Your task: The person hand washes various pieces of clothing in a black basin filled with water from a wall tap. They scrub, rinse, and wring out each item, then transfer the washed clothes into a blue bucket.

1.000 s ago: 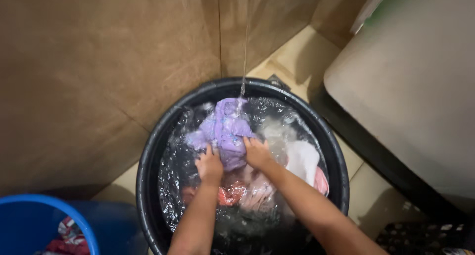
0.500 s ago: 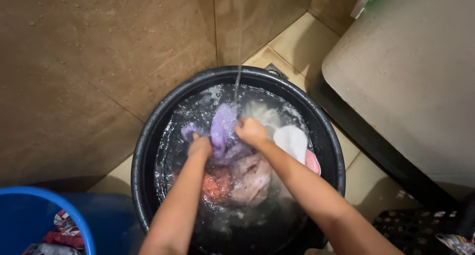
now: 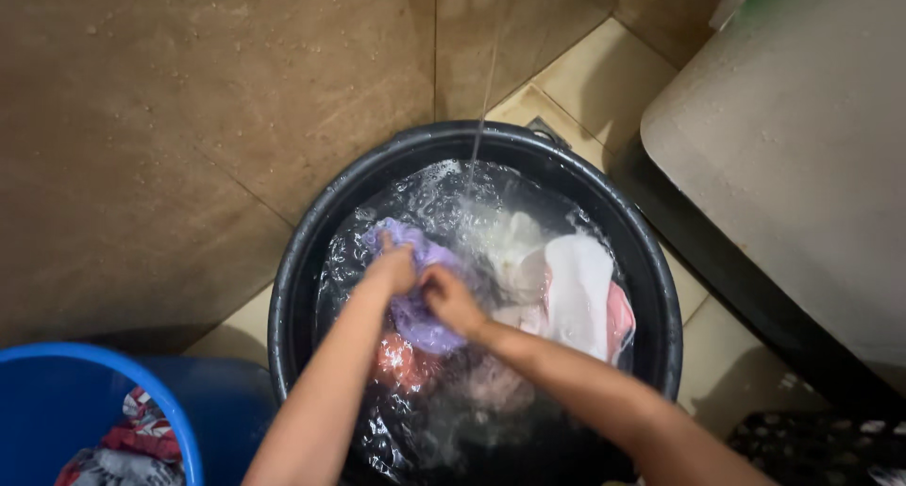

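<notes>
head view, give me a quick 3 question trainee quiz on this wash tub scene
1. Which cloth do both hands grip?
2. True or false: water is streaming into the black tub.
3. Which holds the red patterned cloth: a) blue bucket b) grey counter?

Key:
1. The purple cloth, between left hand and right hand.
2. True; a thin water stream falls at the far side.
3. a; the red patterned cloth lies in it.

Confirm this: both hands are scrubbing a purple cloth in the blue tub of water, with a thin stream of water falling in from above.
Wrong on one point: the tub is black, not blue. The head view shows the left hand and right hand gripping the purple cloth in it, under the thin stream of water. The blue bucket stands apart, lower left.
</notes>
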